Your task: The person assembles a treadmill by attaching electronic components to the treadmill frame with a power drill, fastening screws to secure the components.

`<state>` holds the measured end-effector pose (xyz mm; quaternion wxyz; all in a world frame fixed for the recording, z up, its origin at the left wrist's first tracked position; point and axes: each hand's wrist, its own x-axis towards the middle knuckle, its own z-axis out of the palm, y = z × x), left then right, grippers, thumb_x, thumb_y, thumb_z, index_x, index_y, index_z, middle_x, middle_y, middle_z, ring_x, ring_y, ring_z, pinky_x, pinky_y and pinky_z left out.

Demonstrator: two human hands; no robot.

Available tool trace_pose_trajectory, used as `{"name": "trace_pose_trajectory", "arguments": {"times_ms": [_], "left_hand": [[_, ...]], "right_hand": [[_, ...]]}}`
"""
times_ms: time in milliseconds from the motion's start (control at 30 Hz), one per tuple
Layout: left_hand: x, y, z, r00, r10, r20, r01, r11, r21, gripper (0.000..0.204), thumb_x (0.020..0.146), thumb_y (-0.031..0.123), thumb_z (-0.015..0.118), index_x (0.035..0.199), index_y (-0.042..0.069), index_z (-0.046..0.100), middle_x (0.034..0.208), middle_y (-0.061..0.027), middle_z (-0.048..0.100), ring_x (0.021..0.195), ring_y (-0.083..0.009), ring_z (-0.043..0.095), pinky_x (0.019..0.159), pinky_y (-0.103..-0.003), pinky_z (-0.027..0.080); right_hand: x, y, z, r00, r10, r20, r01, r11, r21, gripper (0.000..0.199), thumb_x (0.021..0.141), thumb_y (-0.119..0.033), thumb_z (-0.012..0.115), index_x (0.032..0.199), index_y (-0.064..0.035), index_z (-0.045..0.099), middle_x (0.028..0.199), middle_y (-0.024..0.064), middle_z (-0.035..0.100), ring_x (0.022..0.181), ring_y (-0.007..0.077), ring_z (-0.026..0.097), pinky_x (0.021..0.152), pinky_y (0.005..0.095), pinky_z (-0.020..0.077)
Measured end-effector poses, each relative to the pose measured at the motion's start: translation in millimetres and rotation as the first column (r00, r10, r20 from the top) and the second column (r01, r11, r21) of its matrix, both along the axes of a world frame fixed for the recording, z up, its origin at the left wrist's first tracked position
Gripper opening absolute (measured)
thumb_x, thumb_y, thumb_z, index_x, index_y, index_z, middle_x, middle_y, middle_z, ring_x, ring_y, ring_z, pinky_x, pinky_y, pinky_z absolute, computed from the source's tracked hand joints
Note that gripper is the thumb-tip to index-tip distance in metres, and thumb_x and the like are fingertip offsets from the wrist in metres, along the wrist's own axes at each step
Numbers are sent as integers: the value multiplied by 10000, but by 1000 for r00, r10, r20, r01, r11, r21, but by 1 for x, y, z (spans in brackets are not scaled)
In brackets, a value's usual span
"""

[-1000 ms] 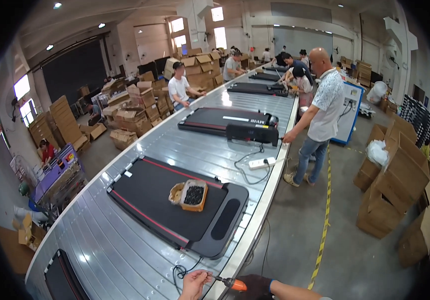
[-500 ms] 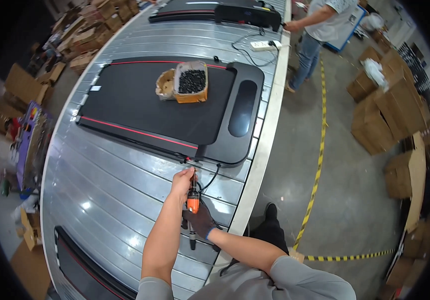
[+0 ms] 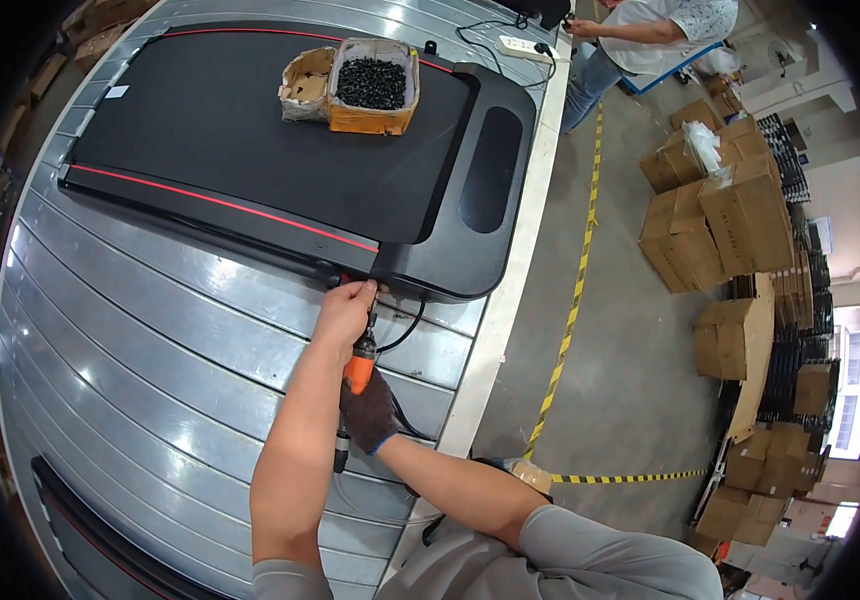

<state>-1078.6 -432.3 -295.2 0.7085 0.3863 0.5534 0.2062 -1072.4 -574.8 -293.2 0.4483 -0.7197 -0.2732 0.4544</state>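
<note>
Left hand [image 3: 345,310] pinches the treadmill's [image 3: 280,150] near corner; gloved right hand [image 3: 368,412], grip closed, holds the orange screwdriver [image 3: 358,372] against it. Fastening appears underway. Box of black screws [image 3: 372,85] sits on the belt's far end.

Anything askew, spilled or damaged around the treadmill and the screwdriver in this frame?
Nothing is spilled. The one oddity: two worn cardboard boxes, one full of small black parts, sit directly on the treadmill belt. The left hand and gloved right hand hold the orange screwdriver normally.
</note>
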Motion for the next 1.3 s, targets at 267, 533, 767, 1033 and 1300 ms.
{"name": "trace_pose_trajectory", "arguments": {"times_ms": [267, 533, 767, 1033, 1300], "left_hand": [[0, -7, 23, 1000, -22, -1, 22, 1000, -21, 281, 1042, 229, 572, 1048, 13, 752, 836, 26, 647, 760, -78, 502, 709, -265, 420], [60, -40, 107, 861, 267, -432, 374, 241, 895, 179, 907, 187, 595, 759, 89, 619, 781, -92, 636, 768, -320, 615, 679, -459, 505], [134, -18, 104, 839, 160, -519, 481, 225, 847, 415, 900, 310, 643, 1222, 59, 568, 1256, -135, 545, 1208, -339, 495, 987, -487, 383], [142, -22, 102, 782, 120, -611, 570, 257, 780, 504, 929, 362, 611, 1284, 19, 513, 1309, -170, 500, 1256, -359, 442, 1030, -489, 356], [165, -10, 135, 875, 37, -483, 454, 287, 844, 440, 885, 244, 660, 1241, 21, 529, 1247, -194, 521, 1206, -376, 472, 1017, -494, 364]], "right_hand": [[2, -4, 26, 991, -21, -134, 8, 995, -99, 277, 864, -187, 705, 1048, -15, 590, 846, 100, 683, 744, 235, 640, 692, 401, 514], [3, -20, -40, 831, 191, 522, -347, 912, 219, 333, 927, -317, 670, 1117, -49, 614, 1059, 162, 660, 1019, 321, 618, 897, 419, 479], [-16, -107, -34, 920, 376, -112, -369, 926, 79, 331, 925, -291, 680, 1147, -57, 605, 1109, 144, 652, 1021, 312, 614, 918, 410, 474], [-26, -156, -25, 942, 235, -238, -230, 972, 47, 343, 915, -286, 692, 1151, -54, 599, 1117, 143, 646, 1016, 305, 613, 911, 410, 476], [-5, -105, 6, 948, 83, -308, -46, 991, 126, 357, 906, -281, 705, 1154, -51, 593, 1126, 142, 641, 1010, 298, 611, 905, 410, 479]]}}
